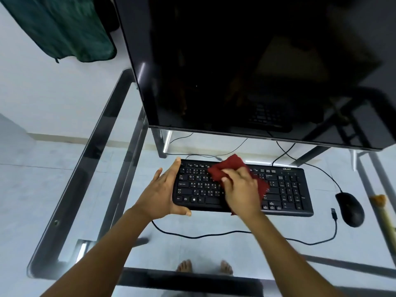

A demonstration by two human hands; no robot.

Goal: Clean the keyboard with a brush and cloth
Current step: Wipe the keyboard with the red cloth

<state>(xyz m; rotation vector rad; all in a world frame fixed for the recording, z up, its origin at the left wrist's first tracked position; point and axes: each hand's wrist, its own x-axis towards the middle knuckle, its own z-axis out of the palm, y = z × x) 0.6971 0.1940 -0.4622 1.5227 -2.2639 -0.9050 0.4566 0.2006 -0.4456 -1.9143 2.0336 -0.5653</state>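
Right hand (240,189) presses the crumpled dark-red cloth (227,168) onto the flat black plastic keyboard (285,189) mid-desk, fingers curled over it. Left hand (165,194), fingers spread, clamps the left end. Push sideways too hard and the keyboard could skid across the glass desk (107,185), perhaps tugging its cable (214,234).

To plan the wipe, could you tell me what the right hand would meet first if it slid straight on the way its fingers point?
Probably only more keyboard, then its far-left rim; the right hand presses the cloth.
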